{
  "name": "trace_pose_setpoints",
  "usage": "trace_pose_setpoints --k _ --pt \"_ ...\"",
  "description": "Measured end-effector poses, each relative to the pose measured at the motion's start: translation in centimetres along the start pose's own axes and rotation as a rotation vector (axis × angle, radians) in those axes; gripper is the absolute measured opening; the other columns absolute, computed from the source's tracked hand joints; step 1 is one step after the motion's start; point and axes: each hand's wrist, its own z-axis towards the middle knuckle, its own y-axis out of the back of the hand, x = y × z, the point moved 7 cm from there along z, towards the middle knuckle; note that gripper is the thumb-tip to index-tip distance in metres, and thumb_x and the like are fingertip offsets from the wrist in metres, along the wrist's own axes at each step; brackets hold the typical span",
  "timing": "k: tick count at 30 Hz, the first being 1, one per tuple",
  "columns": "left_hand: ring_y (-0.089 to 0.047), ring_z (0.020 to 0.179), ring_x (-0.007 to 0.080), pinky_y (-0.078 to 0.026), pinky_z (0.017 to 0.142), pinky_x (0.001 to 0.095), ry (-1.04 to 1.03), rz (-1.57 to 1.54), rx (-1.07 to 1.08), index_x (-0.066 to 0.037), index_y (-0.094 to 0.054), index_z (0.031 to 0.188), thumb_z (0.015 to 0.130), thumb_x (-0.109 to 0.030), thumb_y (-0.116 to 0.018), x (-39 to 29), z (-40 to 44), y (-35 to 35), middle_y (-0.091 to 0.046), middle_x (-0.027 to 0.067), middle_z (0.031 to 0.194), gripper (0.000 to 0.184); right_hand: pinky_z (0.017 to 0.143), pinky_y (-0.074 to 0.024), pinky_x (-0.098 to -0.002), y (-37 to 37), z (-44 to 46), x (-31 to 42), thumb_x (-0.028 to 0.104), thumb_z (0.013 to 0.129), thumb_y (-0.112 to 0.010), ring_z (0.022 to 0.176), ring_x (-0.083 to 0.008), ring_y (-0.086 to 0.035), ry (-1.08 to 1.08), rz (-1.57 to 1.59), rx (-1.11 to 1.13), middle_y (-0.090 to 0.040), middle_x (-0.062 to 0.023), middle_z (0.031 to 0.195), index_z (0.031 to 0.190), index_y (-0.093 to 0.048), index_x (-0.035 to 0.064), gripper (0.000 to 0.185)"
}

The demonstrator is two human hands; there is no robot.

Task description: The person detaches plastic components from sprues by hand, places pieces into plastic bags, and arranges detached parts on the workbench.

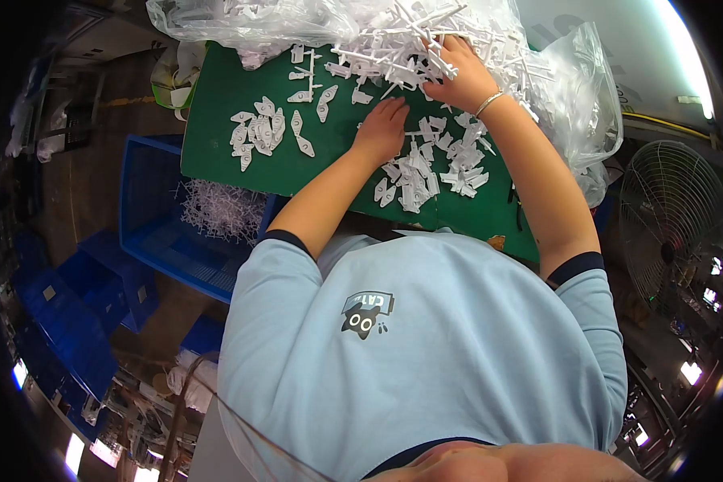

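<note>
A large heap of white plastic sprues with moulded parts (390,44) lies at the far side of the green table (217,157). My right hand (464,76), with a bracelet at the wrist, reaches into the heap's near edge, its thumb and fingers around some sprues. Fingertips there are partly hidden by the plastic. My left hand (383,128) rests low over the tabletop just in front of the heap, fingers stretched forward, with nothing visible in it. Nearer my body lies a pile of loose white parts (414,177), with another small pile (464,161) to its right.
Flat white pieces (259,128) form a group at the left. A clear plastic bag (590,104) lies around the heap. Below the table's left edge, a blue bin (149,217) holds bare white sprues (221,210). A fan (671,217) stands at the right.
</note>
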Motion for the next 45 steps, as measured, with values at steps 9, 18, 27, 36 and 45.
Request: trace_pose_setpoints --k 9,18,27,36,45 --pt "-0.059 0.105 0.033 -0.051 0.086 0.0437 0.318 0.189 0.172 -0.004 -0.055 0.118 0.082 -0.01 -0.053 1.4 5.4 -3.8 -0.06 0.0157 0.116 0.036 0.099 -0.0409 -0.0414 0.2 -0.1 0.1 0.019 0.068 -0.075 0.113 -0.0369 -0.048 0.017 0.037 -0.016 -0.053 -0.0157 0.116 0.131 -0.051 0.0077 0.069" --pt "-0.064 0.1 0.0301 -0.054 0.079 0.0432 0.395 0.214 0.224 -0.008 -0.059 0.113 0.09 -0.034 -0.052 2.9 6.7 -5.7 -0.064 0.014 0.112 0.036 0.102 -0.0383 -0.0419 0.3 -0.3 -0.1 0.024 0.064 -0.076 0.115 -0.0357 -0.048 0.012 0.033 -0.026 -0.054 -0.0161 0.113 0.133 -0.05 0.0085 0.075" --pt "-0.062 0.099 0.0301 -0.054 0.08 0.0401 0.181 0.343 0.27 -0.008 -0.053 0.124 0.088 -0.041 -0.058 1.0 5.2 -3.9 -0.059 0.0124 0.123 0.05 0.1 -0.04 -0.0415 0.3 -0.3 -0.4 0.024 0.065 -0.077 0.112 -0.0351 -0.048 -0.003 0.053 -0.018 -0.054 -0.0152 0.111 0.133 -0.05 0.0092 0.075" --pt "-0.058 0.102 0.0297 -0.054 0.077 0.042 0.227 0.314 0.266 -0.003 -0.048 0.13 0.084 -0.038 -0.063 1.0 4.4 -3.8 -0.055 0.0121 0.131 0.059 0.098 -0.0414 -0.0414 0.7 -0.4 -0.2 0.018 0.068 -0.075 0.113 -0.0363 -0.047 -0.015 0.05 -0.018 -0.052 -0.0158 0.115 0.132 -0.05 0.007 0.07" --pt "-0.044 0.13 0.0321 -0.028 0.109 0.0531 0.108 0.368 0.042 -0.006 -0.051 0.132 0.082 -0.04 -0.064 1.4 5.1 -4.2 -0.053 0.0096 0.134 0.062 0.097 -0.0418 -0.042 0.8 -0.7 -0.1 0.019 0.067 -0.076 0.11 -0.0359 -0.048 0.001 0.052 -0.024 -0.053 -0.0147 0.111 0.129 -0.052 0.0077 0.068"
